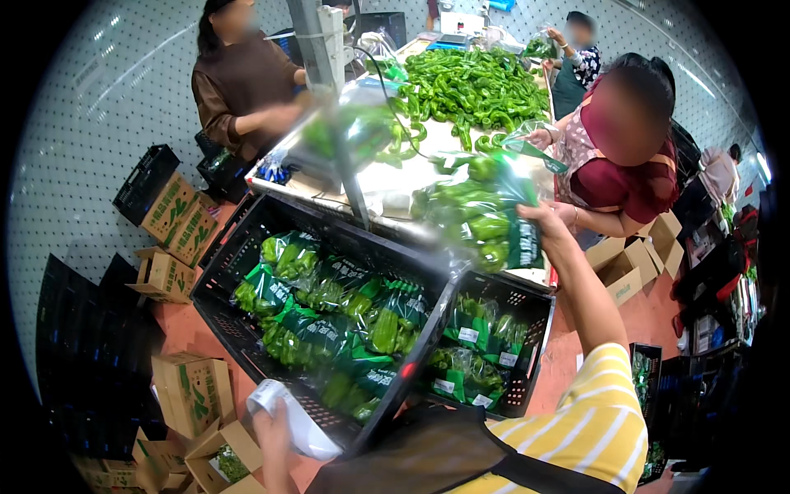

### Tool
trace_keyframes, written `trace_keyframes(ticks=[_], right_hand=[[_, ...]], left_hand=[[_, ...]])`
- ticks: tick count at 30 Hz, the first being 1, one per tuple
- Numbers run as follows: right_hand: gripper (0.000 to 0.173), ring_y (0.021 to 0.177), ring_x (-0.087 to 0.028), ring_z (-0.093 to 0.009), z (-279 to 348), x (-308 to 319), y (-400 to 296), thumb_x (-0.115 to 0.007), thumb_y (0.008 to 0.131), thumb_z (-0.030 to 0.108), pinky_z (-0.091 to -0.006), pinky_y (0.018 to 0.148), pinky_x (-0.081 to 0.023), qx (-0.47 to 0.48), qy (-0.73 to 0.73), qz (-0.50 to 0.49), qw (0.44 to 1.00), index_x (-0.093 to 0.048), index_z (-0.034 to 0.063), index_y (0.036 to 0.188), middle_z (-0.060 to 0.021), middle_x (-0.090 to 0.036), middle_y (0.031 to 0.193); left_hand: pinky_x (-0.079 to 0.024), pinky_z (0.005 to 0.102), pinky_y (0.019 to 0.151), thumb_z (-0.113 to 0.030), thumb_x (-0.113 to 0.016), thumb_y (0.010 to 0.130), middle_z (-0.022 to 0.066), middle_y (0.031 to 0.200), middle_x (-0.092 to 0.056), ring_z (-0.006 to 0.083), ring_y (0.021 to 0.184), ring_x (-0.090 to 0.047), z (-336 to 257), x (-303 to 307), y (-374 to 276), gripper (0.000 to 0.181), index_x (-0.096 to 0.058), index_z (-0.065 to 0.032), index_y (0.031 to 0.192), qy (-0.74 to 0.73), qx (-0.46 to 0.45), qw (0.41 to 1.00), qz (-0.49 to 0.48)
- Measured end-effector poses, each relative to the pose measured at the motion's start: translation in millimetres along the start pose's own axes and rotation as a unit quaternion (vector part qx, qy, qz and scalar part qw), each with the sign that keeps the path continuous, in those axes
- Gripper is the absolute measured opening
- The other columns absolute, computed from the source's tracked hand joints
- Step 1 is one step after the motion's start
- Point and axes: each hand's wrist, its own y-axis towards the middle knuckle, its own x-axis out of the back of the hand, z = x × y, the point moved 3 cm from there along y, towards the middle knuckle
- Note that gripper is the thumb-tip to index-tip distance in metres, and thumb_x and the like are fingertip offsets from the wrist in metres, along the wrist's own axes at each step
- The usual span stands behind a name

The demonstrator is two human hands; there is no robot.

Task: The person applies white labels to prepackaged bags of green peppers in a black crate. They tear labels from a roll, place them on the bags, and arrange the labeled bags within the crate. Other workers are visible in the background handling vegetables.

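Note:
My right hand [544,223] grips a clear and green plastic bag of green peppers [484,216], raised over the table's near edge. In my left hand [271,426] is a roll of white labels [293,420], its strip hanging beside the large black plastic crate [407,364]. Several bagged green peppers [321,333] lie in that crate. A smaller black crate [536,364] at its right holds more bags with white labels, which bear writing. Another bag of peppers [352,129], blurred, shows near the metal post.
Loose green peppers [475,86] are heaped on the packing table [395,179], with a metal post [345,160] at its near side. Co-workers stand left [247,92], right [623,142] and far behind [574,74]. Cardboard boxes [191,395] and stacked black crates [92,346] stand on the left floor.

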Motion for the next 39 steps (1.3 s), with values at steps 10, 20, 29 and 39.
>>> trace_keyframes(ticks=[10,20,29,39], right_hand=[[0.021,0.071,-0.066,-0.018,-111.8,116.7,108.9,-0.077,0.077,0.012,-0.0347,0.068,-0.055,-0.014,0.254,-0.125,0.959,-0.066,0.0088,0.094,-0.003,-0.068,0.084],[0.039,0.077,-0.063,-0.023,-123.6,-26.8,164.8,-0.085,0.062,0.017,-0.0353,0.074,-0.049,0.045,-0.031,-0.399,0.915,-0.064,-0.0018,0.09,-0.0132,-0.069,0.086],[0.057,0.097,-0.063,-0.032,-111.5,12.4,184.0,-0.078,0.073,0.02,-0.0381,0.086,-0.048,0.092,-0.301,-0.414,0.854,-0.049,-0.002,0.117,-0.02,-0.063,0.108],[0.052,0.109,-0.051,-0.036,-64.9,-4.5,170.9,-0.07,0.072,0.01,-0.0451,0.091,-0.045,0.15,-0.572,-0.403,0.699,-0.046,0.0066,0.119,-0.0181,-0.052,0.113]], left_hand=[[-0.047,0.027,0.07,-0.019,-0.059,0.095,0.0105,0.095,-0.069,0.0121,0.075,-0.061,-69.1,-2.9,-6.3,0.024,-0.061,0.0023,0.106,-0.159,-0.006,0.983,-0.093],[-0.049,0.0291,0.074,-0.016,-0.058,0.095,0.0096,0.094,-0.066,0.0143,0.081,-0.061,-68.0,-19.7,-1.3,0.021,-0.055,0.0004,0.109,-0.183,-0.018,0.979,-0.092],[-0.05,0.0294,0.072,-0.017,-0.062,0.093,0.0128,0.093,-0.068,0.0158,0.078,-0.063,-94.5,-46.7,-22.1,0.022,-0.058,0.0017,0.104,-0.188,-0.004,0.979,-0.079],[-0.05,0.0286,0.075,-0.012,-0.062,0.091,0.0138,0.099,-0.067,0.0155,0.082,-0.063,-123.8,-65.1,-36.0,0.027,-0.056,0.0035,0.111,-0.249,-0.046,0.963,-0.092]])
